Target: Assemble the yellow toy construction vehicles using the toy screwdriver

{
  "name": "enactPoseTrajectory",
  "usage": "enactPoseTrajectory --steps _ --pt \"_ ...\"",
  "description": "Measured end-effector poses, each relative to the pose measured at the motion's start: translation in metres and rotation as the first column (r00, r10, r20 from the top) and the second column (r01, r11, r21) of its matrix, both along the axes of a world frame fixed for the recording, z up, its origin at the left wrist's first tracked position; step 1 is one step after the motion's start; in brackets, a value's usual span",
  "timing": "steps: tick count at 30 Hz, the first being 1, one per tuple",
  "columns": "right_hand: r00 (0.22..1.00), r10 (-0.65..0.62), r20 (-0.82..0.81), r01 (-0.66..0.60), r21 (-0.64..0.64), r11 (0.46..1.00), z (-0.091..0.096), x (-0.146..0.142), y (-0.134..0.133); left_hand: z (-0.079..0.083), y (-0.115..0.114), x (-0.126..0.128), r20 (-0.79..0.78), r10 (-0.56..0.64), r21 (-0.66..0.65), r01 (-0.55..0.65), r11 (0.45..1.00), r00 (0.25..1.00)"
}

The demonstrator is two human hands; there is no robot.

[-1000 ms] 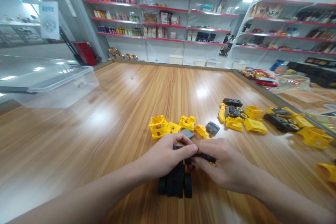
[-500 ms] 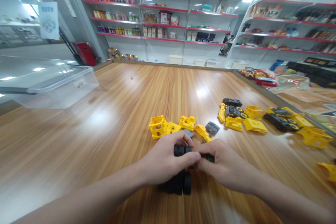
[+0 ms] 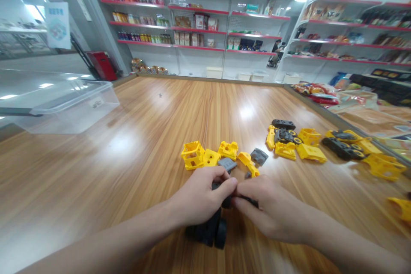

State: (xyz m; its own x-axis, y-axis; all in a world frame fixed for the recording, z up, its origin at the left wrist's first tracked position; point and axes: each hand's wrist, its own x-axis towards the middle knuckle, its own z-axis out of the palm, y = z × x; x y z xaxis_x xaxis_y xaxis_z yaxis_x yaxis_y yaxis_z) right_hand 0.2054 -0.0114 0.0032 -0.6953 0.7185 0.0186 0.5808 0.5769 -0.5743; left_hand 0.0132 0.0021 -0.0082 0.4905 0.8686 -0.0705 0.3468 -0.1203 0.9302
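Observation:
Low in the middle, my left hand (image 3: 201, 195) is closed around a black wheeled toy chassis (image 3: 205, 231), whose dark wheel (image 3: 221, 234) shows below the palm. My right hand (image 3: 269, 207) meets it fingertip to fingertip. Between its thumb and fingers pokes a thin black piece (image 3: 251, 201), mostly hidden, so its kind is unclear. Just beyond the hands lie a yellow toy cab (image 3: 192, 155), a yellow plate with holes (image 3: 211, 158), another yellow part (image 3: 228, 150), a yellow arm (image 3: 248, 163) and two grey pieces, one flat (image 3: 227, 164) and one scoop-like (image 3: 259, 156).
More yellow and black toy vehicle parts (image 3: 285, 137) are grouped on the wooden table (image 3: 154, 137) at the right. A clear plastic bin (image 3: 77, 107) stands at the left. Packaged goods (image 3: 321, 94) sit beyond the right edge, and stocked shelves (image 3: 199, 8) line the back.
Both hands have shifted slightly left, and the chassis has tilted, its lower wheel moving down and left. The flat grey piece is now more exposed. The loose parts lie unmoved.

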Motion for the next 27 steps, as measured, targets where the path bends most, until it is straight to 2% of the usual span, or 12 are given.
enactPoseTrajectory --steps 4,8,12,14,16,18,19,21,23,25,27 --pt "0.995 -0.078 -0.069 0.065 -0.176 0.982 -0.001 -0.003 -0.002 0.001 -0.001 -0.001 -0.009 0.016 0.048 -0.016 0.999 1.0" --pt "0.98 -0.155 -0.125 0.101 -0.357 0.929 0.004 -0.004 -0.002 0.004 -0.004 -0.001 0.025 0.022 0.101 -0.024 0.995 0.999" --pt "0.955 -0.214 -0.204 0.114 -0.415 0.903 0.007 0.001 0.003 0.015 -0.006 -0.001 0.097 0.11 0.19 -0.127 0.974 0.989" --pt "0.922 -0.302 -0.241 0.2 -0.37 0.907 0.007 0.005 0.009 0.02 -0.006 -0.002 0.153 0.194 0.195 -0.222 0.955 0.969" --pt "0.875 -0.404 -0.267 0.336 -0.265 0.904 0.006 0.009 0.015 0.023 -0.004 -0.003 0.242 0.268 0.126 -0.304 0.944 0.932" --pt "0.83 -0.471 -0.297 0.436 -0.179 0.882 0.006 0.011 0.018 0.023 -0.001 -0.003 0.371 0.338 -0.035 -0.351 0.936 0.865" --pt "0.813 -0.489 -0.315 0.457 -0.175 0.872 0.006 0.011 0.019 0.023 0.001 -0.003 0.438 0.379 -0.139 -0.355 0.924 0.815" --pt "0.786 -0.507 -0.353 0.449 -0.239 0.861 0.006 0.01 0.018 0.022 0.004 -0.002 0.533 0.476 -0.331 -0.346 0.878 0.699" --pt "0.774 -0.513 -0.371 0.409 -0.325 0.853 0.005 0.01 0.017 0.022 0.006 -0.002 0.575 0.54 -0.436 -0.329 0.838 0.615" --pt "0.788 -0.504 -0.353 0.36 -0.399 0.843 0.004 0.009 0.015 0.023 0.008 -0.002 0.603 0.552 -0.457 -0.317 0.831 0.577" --pt "0.81 -0.487 -0.327 0.306 -0.473 0.826 0.003 0.01 0.015 0.024 0.008 -0.002 0.622 0.537 -0.451 -0.3 0.841 0.57"
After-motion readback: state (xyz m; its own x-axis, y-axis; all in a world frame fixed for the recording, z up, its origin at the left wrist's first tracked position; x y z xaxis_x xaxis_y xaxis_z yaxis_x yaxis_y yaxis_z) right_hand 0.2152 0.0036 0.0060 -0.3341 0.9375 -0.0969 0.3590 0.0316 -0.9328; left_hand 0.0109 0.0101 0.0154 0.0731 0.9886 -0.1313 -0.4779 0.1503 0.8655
